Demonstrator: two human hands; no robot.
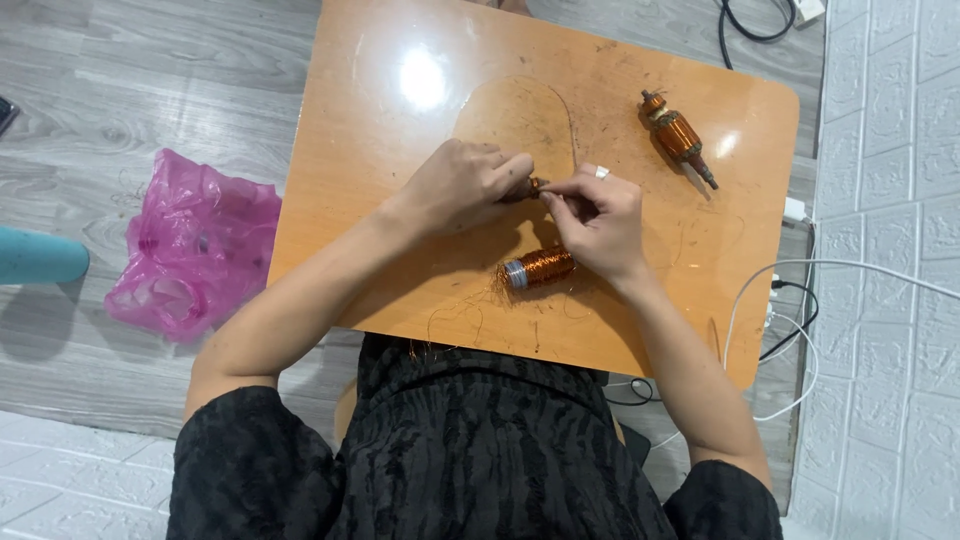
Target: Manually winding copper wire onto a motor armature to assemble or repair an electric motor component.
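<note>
Left hand (465, 185): fingers curled, tips pinched on a small copper-wound motor part (533, 187), mostly hidden between both hands. Right hand (598, 222): fingers bent, thumb and forefinger pinching at the same part from the other side; whether a wire is gripped cannot be told.

Far left of the left hand: teal rounded object (38, 257) on the floor, then a crumpled pink plastic bag (192, 245). Just below the right hand: copper wire coil with a grey end cap (536, 268), lying on its side, loose wire strands around it. Up and right of the right hand, well apart: copper motor armature with shaft (677, 138), lying tilted.

Surface: glossy orange wooden table (380, 110). Beyond it, grey wood-look floor (120, 90); right of the right arm, white and black cables (790, 290) and a white brick-pattern wall (890, 200).
</note>
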